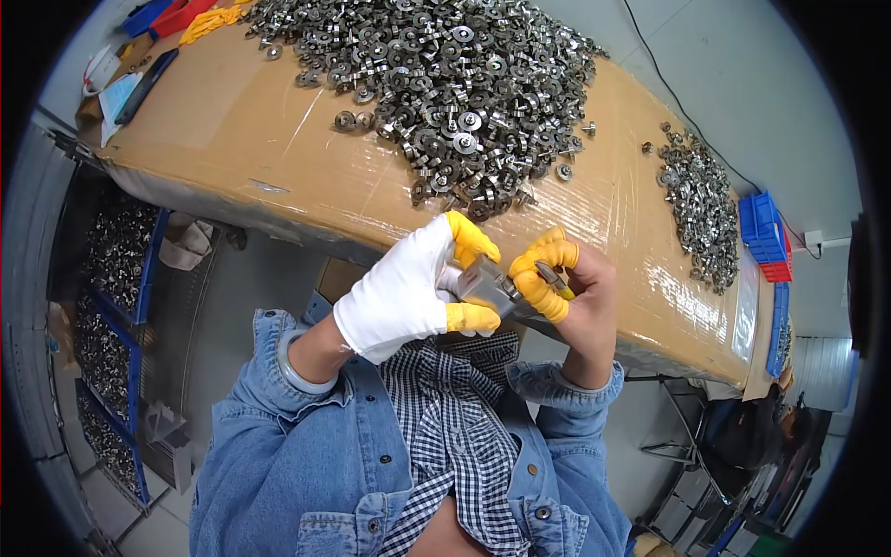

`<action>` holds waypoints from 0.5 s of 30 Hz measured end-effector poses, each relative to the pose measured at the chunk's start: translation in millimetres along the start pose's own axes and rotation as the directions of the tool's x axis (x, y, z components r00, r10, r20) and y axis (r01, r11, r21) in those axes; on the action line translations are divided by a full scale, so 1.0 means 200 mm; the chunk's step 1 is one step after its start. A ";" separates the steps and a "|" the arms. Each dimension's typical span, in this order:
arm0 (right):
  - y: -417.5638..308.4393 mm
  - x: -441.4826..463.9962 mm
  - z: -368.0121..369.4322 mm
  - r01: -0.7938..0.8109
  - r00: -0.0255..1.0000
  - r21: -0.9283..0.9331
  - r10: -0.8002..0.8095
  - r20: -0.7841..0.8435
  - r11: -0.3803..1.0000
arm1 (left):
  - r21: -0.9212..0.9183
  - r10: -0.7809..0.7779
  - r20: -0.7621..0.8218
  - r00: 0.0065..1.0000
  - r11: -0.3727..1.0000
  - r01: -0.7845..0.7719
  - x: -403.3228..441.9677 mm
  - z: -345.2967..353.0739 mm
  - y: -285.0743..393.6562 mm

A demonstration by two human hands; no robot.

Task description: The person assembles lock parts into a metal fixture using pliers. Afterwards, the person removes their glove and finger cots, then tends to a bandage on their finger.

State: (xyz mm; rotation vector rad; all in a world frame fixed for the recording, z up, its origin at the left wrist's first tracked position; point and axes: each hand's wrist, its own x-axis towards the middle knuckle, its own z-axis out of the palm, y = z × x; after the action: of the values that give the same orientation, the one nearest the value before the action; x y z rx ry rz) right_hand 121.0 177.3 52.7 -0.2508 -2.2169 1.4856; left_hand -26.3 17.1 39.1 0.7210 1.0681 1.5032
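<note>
As left hand (401, 292) pinches, block (487, 286) between fingers (471, 317)

1. Clear piece (484, 284): partly covered by left hand (399, 295); fine detail too small to read.
2. Grey object (550, 275): partly hidden in right hand (562, 277); kind unclear.
3. Metal-parts heap (455, 93): cut by top edge.
4. Denim jacket (316, 455): cut at bottom.

The block (489, 286) obstructs the gap between left hand (399, 292) and right hand (566, 274). The large pile (455, 93) blocks upper centre; the small pile (701, 209), right. Passage exists over the table (624, 139) between both piles.
</note>
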 end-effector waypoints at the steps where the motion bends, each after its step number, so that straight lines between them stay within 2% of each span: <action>1: 0.00 0.00 0.00 -0.001 1.000 -0.020 0.001 0.005 1.000 | 0.006 0.003 -0.008 1.000 1.000 -0.003 0.00 0.00 0.00; 9: -0.04 -0.02 -0.01 0.057 0.998 -0.079 -0.056 0.018 0.995 | 0.126 -0.011 -0.020 1.000 0.992 0.014 -0.02 0.02 0.04; 13: -0.04 -0.04 0.01 0.040 0.998 -0.127 -0.045 -0.033 0.991 | 0.187 0.013 -0.027 1.000 0.982 -0.008 -0.03 0.04 0.05; 15: -0.05 -0.04 0.01 0.000 0.999 -0.114 -0.006 -0.049 0.993 | 0.125 0.020 -0.024 1.000 0.992 -0.017 -0.03 0.04 0.02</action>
State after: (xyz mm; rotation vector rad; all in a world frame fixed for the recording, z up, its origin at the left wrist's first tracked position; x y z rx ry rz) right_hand 127.7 168.0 57.9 -0.3173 -2.2645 1.3381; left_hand -19.9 13.9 47.3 0.8026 1.1860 1.4739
